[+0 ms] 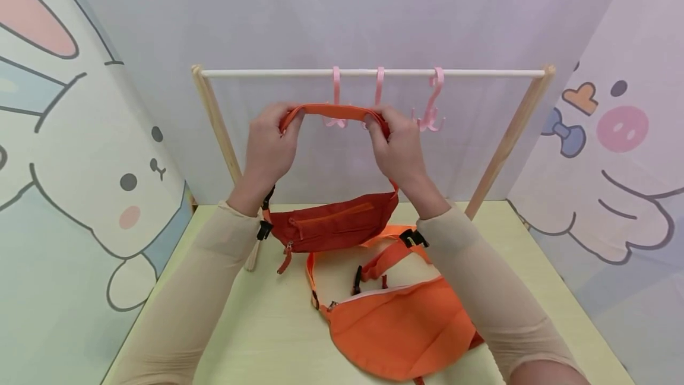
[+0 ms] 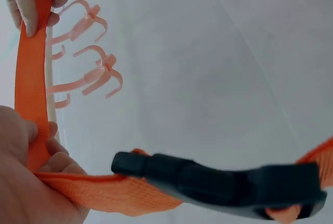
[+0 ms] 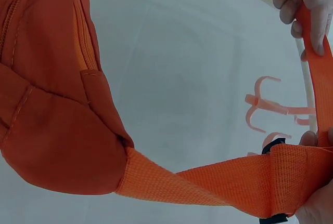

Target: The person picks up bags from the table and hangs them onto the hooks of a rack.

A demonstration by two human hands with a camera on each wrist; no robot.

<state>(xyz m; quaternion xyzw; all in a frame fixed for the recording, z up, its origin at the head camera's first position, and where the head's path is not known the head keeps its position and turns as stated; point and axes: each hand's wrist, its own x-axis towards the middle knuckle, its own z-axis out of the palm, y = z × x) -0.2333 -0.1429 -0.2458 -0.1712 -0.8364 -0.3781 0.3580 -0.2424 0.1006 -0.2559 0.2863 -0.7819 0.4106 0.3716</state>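
Both hands hold up the orange strap (image 1: 336,111) of a dark red waist bag (image 1: 336,221), which hangs below it in the air. My left hand (image 1: 271,141) pinches the strap's left part between thumb and fingers, and my right hand (image 1: 398,144) grips its right part. Between them the strap runs nearly level, in front of the pink hooks (image 1: 336,85). In the left wrist view a black buckle (image 2: 218,182) sits on the strap beside the left hand. The right wrist view shows the bag's zipped body and a twisted strap length leading to the right hand.
A white rail (image 1: 267,73) on wooden legs (image 1: 507,141) stands at the back, with three pink hooks over it. On the pale yellow table (image 1: 256,325) lies a larger orange waist bag (image 1: 398,331) with straps and black buckles, partly behind the right forearm. Cartoon-printed walls enclose the sides.
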